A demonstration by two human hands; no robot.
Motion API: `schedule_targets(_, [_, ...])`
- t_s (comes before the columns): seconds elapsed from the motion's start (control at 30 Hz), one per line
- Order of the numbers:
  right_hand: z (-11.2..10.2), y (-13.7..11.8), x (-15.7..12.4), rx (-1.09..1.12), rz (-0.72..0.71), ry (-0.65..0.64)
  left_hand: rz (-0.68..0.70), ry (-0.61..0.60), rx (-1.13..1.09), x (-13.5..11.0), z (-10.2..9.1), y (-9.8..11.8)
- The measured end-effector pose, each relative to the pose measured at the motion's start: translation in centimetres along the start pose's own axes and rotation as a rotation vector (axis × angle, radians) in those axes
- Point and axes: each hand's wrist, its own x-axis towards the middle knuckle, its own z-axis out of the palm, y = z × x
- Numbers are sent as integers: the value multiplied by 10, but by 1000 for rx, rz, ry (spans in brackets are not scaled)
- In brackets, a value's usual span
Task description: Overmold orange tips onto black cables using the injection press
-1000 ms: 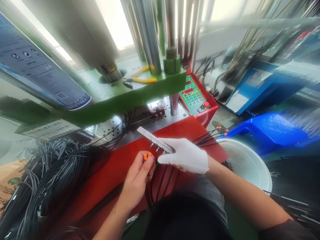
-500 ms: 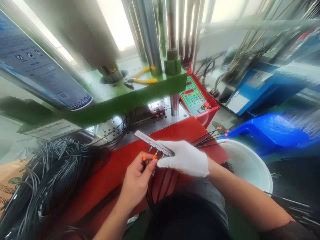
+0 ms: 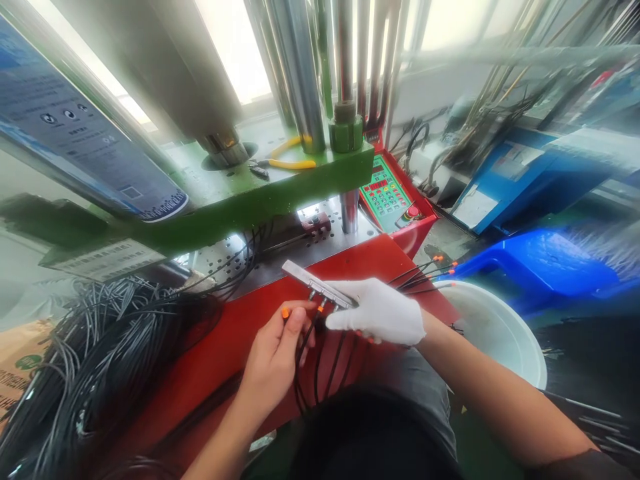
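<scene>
My right hand [image 3: 383, 311], gloved in white, reaches in from the lower right with the forearm raised, its grip closed on one end of a metal bar [image 3: 317, 287] that slants up and to the left over the red worktop [image 3: 220, 340]. My bare left hand [image 3: 277, 350] comes up from the near edge, wrist bent, thumb and forefinger pinched on black cables [image 3: 305, 360] with an orange tip [image 3: 285, 312] just below the bar's underside fittings. The cables hang down towards my lap. A heap of grey cable [image 3: 95, 360] lies at the worktop's left edge; a white bucket [image 3: 500, 327] stands past its right edge.
</scene>
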Motion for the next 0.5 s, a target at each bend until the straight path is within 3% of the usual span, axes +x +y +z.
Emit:
schedule_targets(0.1, [-4,2,-1,20,23,-9,-29,6,4,0,-6,-3])
schedule_targets(0.23, [-1,1,-1,-4,-14,1,-73,-35,-175,-2,-5,-4])
schedule_targets(0.5, [0,-6,-2,-24,-113,8,-4,-7,-160,-2,-6,-10])
